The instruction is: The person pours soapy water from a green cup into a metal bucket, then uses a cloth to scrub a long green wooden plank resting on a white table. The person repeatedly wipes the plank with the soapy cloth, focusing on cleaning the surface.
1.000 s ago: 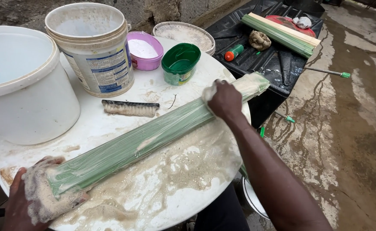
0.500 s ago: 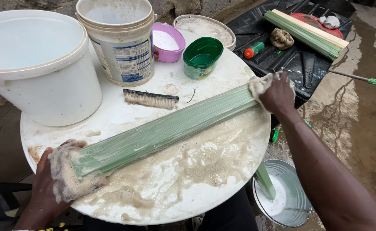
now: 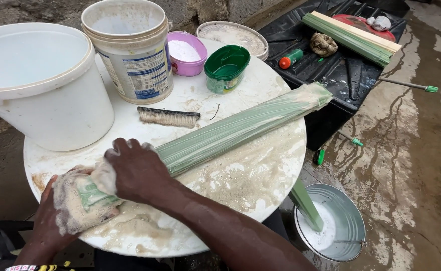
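"Soft, even daylight out here, no hard shadows anywhere."

"Right, just a wet sheen on the concrete floor and pale glare off the white table."

"Sharp picture, though the edges bend a little."

This is an outdoor washing place in a yard: a wet concrete floor, a rough stone wall, a soapy round tabletop, plastic buckets and a metal basin.
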